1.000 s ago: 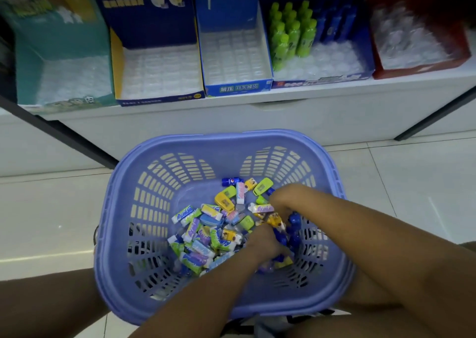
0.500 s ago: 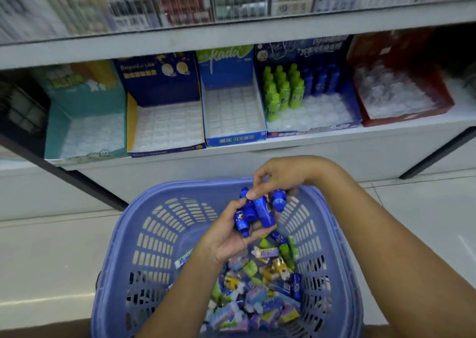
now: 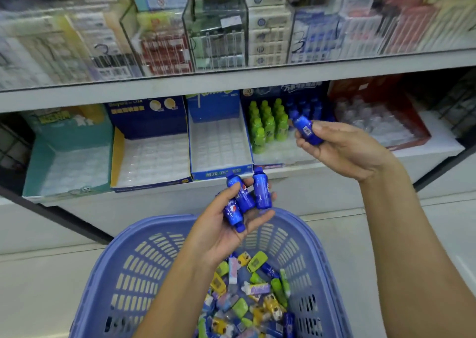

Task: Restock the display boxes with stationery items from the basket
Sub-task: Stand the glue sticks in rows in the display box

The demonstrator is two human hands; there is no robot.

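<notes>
The lavender slotted plastic basket (image 3: 167, 220) is sitting nearest, with a heap of small colourful stationery pieces (image 3: 247, 291) lying in its bottom. Just above its far rim, the left hand (image 3: 226, 224) is cupping three small blue bottle-shaped items (image 3: 244, 198), its thumb pressing down on them. Beyond the basket and to the right, the right hand (image 3: 342, 149) is pinching one more blue bottle-shaped item (image 3: 307, 131) in front of the dark blue cardboard display box (image 3: 296, 88), where green bottle-shaped items (image 3: 268, 123) are standing in rows.
</notes>
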